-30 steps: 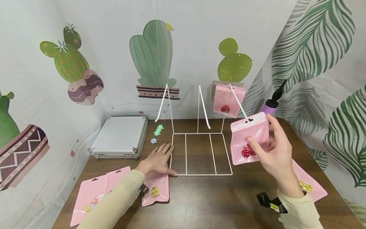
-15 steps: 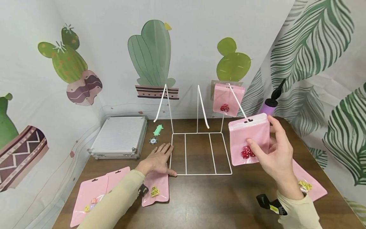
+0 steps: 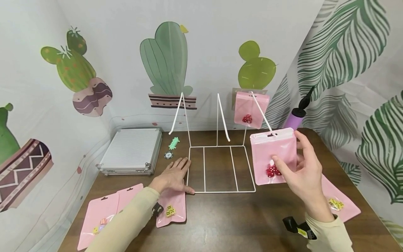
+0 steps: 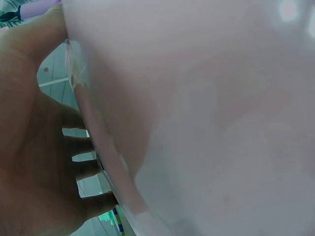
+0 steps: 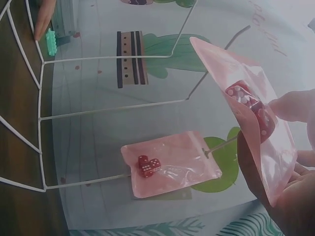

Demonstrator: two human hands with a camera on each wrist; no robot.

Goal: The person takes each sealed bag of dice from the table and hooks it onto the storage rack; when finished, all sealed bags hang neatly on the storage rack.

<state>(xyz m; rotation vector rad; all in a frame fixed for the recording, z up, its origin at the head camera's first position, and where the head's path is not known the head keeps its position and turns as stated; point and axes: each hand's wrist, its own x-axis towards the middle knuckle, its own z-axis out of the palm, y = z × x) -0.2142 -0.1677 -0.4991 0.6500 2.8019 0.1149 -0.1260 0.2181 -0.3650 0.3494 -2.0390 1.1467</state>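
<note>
My right hand [image 3: 303, 171] pinches a pink zip bag [image 3: 261, 150] of red dice by its right side, thumb in front. The bag's hang slot is right at the tip of the right-hand prong of a white wire display rack [image 3: 220, 192]. Further back on that prong hangs another pink bag [image 3: 245, 105] with red dice, also seen in the right wrist view. My left hand [image 3: 171, 177] rests with spread fingers at the rack's left base edge. Beneath its wrist lies a pink bag [image 3: 179, 201] with yellow dice. Pink plastic [image 4: 221, 147] fills most of the left wrist view.
Two pink bags [image 3: 94, 210] lie overlapping at front left; another bag [image 3: 343, 206] is at right, partly behind my forearm. A ridged silver case [image 3: 130, 148], green toy [image 3: 174, 143] and poker chip [image 3: 168, 155] sit left of the rack. A purple pump [image 3: 294, 120] stands behind right.
My right hand has lowered the held bag slightly and turned it, so its slot shifts a little at the prong tip. My left hand stays at the rack's base.
</note>
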